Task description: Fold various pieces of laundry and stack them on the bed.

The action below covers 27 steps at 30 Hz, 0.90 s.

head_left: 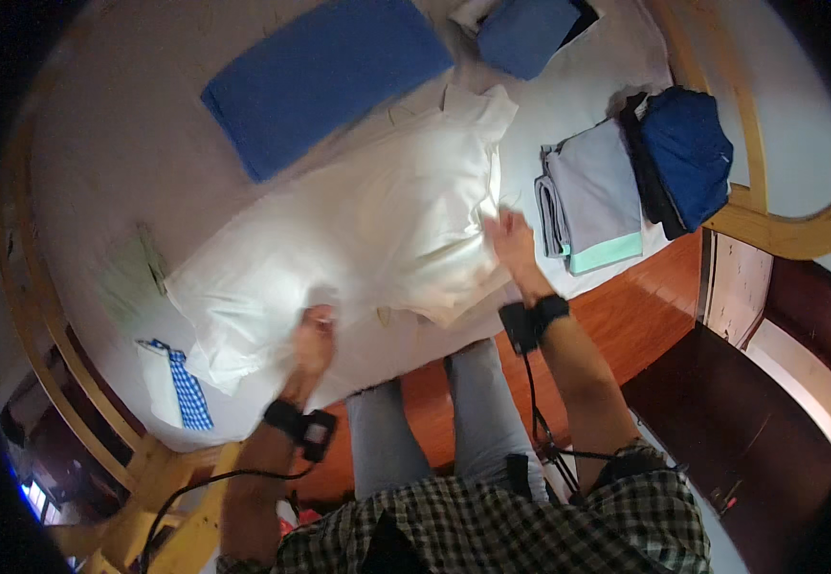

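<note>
A white garment lies spread and wrinkled across the bed in front of me, with a sleeve-like flap at its far right end. My right hand is closed at the garment's right edge, its fingers pinched on the cloth. Over the near edge, left of the middle, is my left hand. Its curled fingers are blurred by motion, so I cannot make out whether they hold the cloth. Both wrists wear black straps with small boxes and cables.
A folded blue cloth lies beyond the garment. To the right are folded grey clothes with a mint edge and a dark blue folded garment. A blue-and-white checked cloth lies near left. Wooden rails flank the bed.
</note>
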{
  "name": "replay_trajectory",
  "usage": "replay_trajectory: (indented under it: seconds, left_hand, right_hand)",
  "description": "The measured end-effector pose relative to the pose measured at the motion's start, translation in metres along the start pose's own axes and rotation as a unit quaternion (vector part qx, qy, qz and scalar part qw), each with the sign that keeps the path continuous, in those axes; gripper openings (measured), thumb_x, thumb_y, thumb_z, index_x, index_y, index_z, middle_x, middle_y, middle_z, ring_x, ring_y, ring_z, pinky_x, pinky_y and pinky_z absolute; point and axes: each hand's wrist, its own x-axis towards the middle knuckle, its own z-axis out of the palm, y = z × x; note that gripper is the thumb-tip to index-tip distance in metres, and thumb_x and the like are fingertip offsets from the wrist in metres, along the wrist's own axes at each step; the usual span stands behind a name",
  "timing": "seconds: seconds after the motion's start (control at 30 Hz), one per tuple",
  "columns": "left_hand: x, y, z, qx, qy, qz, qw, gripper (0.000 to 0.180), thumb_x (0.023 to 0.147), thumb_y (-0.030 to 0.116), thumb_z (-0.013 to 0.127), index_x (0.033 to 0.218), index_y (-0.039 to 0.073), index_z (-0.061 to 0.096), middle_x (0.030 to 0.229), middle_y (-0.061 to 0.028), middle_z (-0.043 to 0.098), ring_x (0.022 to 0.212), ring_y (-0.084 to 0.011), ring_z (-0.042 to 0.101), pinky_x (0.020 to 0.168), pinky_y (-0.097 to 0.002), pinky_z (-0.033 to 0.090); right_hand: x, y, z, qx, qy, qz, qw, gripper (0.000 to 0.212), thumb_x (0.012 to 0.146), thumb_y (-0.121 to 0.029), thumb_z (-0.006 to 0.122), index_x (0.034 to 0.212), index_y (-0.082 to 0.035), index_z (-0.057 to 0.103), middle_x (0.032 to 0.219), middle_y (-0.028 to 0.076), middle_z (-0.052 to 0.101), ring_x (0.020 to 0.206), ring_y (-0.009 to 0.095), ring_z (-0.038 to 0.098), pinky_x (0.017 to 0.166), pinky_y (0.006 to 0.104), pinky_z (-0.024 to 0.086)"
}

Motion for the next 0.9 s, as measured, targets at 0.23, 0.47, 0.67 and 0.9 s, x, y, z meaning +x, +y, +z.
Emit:
replay_trajectory:
  seconds: [0.23,0.47,0.67,0.9]
  left_hand:
    - [-0.065,0.106,0.167,-0.3,-0.146,-0.432,0.838,0.036,0.075,0.032,0.055,0.094,0.002,0.049,0.081,-0.0055,0.051,0.07,-0.0145,0.05,0.058,-0.0289,0.041]
    - [-0.046,0.095,0.173,-0.256,-0.084,-0.491,0.828,0.034,0.072,0.033,0.057,0.088,0.007,0.044,0.084,-0.0028,0.047,0.077,-0.014,0.043,0.063,-0.0307,0.034]
    - [-0.067,0.111,0.162,-0.442,-0.033,-0.439,0.782,0.02,0.071,0.019,0.053,0.088,0.01,0.047,0.089,-0.0017,0.045,0.085,-0.0179,0.04,0.076,-0.0359,0.032]
    - [-0.044,0.111,0.148,-0.477,-0.04,-0.499,0.723,0.022,0.075,0.034,0.056,0.082,0.015,0.049,0.08,-0.001,0.047,0.078,-0.0148,0.042,0.07,-0.0344,0.04]
  right_hand:
    - [0.096,-0.02,-0.015,0.015,-0.097,-0.038,0.994,0.057,0.061,-0.037,0.064,0.093,0.005,0.045,0.084,0.02,0.056,0.079,0.031,0.054,0.068,0.0349,0.043]
    - [0.088,-0.023,-0.009,0.223,-0.074,-0.195,0.952,0.025,0.067,-0.021,0.059,0.075,0.0,0.048,0.069,0.013,0.053,0.059,0.026,0.049,0.054,0.0345,0.04]
    - [0.054,0.029,-0.017,0.245,-0.215,0.022,0.945,0.028,0.07,-0.026,0.059,0.068,-0.001,0.047,0.059,0.006,0.05,0.049,0.015,0.044,0.047,0.0289,0.037]
    - [-0.028,0.042,-0.011,0.117,-0.295,0.15,0.936,0.04,0.068,-0.042,0.059,0.061,-0.005,0.046,0.056,0.003,0.045,0.049,0.01,0.042,0.047,0.0263,0.036]
